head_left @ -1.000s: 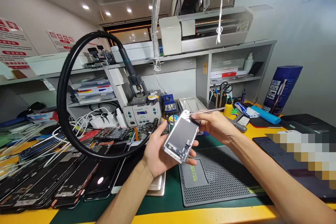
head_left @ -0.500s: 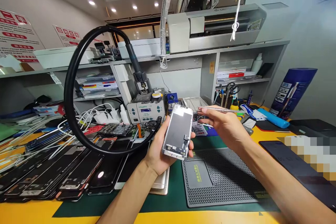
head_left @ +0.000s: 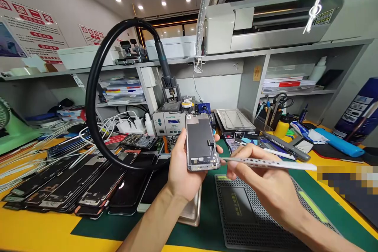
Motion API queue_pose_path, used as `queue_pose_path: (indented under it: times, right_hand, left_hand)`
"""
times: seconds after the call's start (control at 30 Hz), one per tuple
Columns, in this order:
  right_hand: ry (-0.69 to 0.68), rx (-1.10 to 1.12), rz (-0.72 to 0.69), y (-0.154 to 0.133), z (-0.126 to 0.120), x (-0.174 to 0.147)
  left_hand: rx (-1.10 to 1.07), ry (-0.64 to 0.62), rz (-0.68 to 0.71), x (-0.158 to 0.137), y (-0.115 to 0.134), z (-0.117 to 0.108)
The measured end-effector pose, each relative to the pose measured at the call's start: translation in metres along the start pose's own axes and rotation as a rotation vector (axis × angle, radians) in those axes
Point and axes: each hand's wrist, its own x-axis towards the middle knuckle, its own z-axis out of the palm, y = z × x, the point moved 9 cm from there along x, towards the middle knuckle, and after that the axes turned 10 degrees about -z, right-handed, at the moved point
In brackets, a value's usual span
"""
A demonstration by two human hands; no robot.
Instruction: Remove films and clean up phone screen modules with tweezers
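Note:
My left hand [head_left: 186, 175] is closed around a phone screen [head_left: 202, 139], held tilted up with its back side facing me. A black flex cable shows near the screen's right edge, and small connectors and a silver strip lie along the bottom. In my right hand [head_left: 260, 181] is a slim metal tool [head_left: 271, 163] with a row of holes along its handle, pinched between thumb and fingers. Its thin tip points left, at the lower right corner of the screen; I cannot tell whether it touches. Below lies a grey perforated mat [head_left: 236, 228].
Several phone screens [head_left: 71, 181] lie in stacks at the left. A black hose [head_left: 91, 98] arches up from the rework station [head_left: 168, 123]. A heating plate [head_left: 236, 122], a yellow bottle [head_left: 281, 126] and scissors [head_left: 280, 104] stand behind at the right. Green mat [head_left: 118, 230] underneath.
My right hand has brought the metal tool down from beside the screen's top to its lower right corner. The screen has turned slightly. The view has shifted left.

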Motion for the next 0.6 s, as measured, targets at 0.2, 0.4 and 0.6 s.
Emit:
queue_pose_path:
  times: [0.2,0.4,0.6]
  right_hand:
    - [0.104,-0.104,-0.116,-0.011,0.004,-0.010]
    - [0.148,-0.126,-0.125,-0.015,0.005,-0.014]
    - [0.175,-0.095,-0.124,-0.012,0.001,-0.018]
  left_hand:
    - [-0.098,0.060,-0.045,-0.001,-0.008,-0.002]
    - [-0.081,0.142,-0.028,-0.003,-0.013,-0.011]
    - [0.005,0.151,0.058,-0.005,-0.007,-0.012]
